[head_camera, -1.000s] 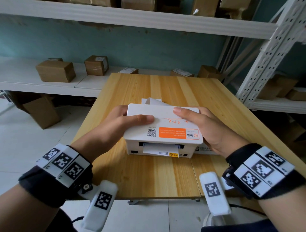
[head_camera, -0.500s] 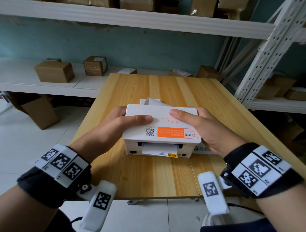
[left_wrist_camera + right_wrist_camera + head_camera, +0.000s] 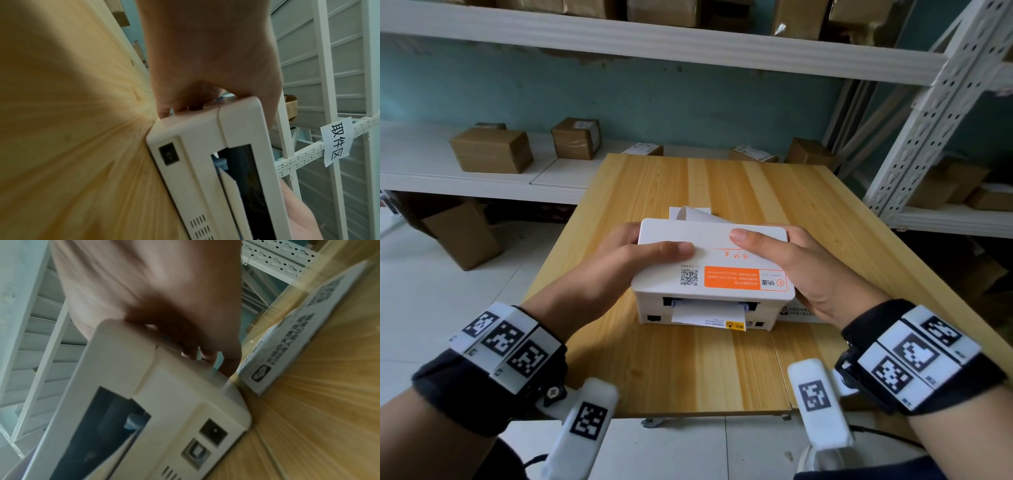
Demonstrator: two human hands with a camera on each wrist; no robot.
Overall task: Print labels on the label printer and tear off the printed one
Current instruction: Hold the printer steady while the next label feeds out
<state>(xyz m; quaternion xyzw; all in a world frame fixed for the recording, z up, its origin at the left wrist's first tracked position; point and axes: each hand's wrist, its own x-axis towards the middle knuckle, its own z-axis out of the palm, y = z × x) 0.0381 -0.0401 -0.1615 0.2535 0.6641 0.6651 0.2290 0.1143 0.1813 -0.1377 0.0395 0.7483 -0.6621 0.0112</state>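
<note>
On the table [image 3: 688,192], the left hand [image 3: 619,263] and right hand [image 3: 801,270] clamp the printer [image 3: 709,267]; only the wrist views show its side plugs [image 3: 213,433]

A light wooden tabletop [image 3: 722,192] with lengthwise grain is seen. A white label printer [image 3: 709,274] is set on it toward the near edge. Just beside the printer, on its right, a flat white printed card [image 3: 304,337] is laid on the wood.
</note>
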